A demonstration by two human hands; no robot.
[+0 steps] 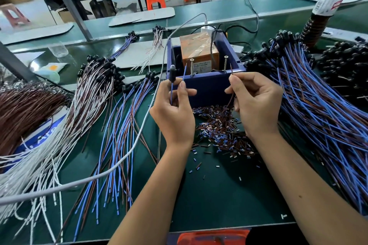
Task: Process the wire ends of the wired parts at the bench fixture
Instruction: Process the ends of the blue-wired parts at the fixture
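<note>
At a green work surface, a worker's left hand pinches a blue wire between thumb and fingers, its tip pointing up toward two upright screws on the front wall of a blue box fixture; the wire's black cap stands just above the hand's fingers. The right hand pinches a brown wire at the fixture's right front corner, the end rising just above the thumb, the rest trailing down past the palm. An orange taped block sits inside the fixture. Cut bits of insulation lie heaped between the two wrists. Bundles of blue-and-brown wired parts spread out at right, more at left beside white-wired ones. A gray cable loops across the left side.
</note>
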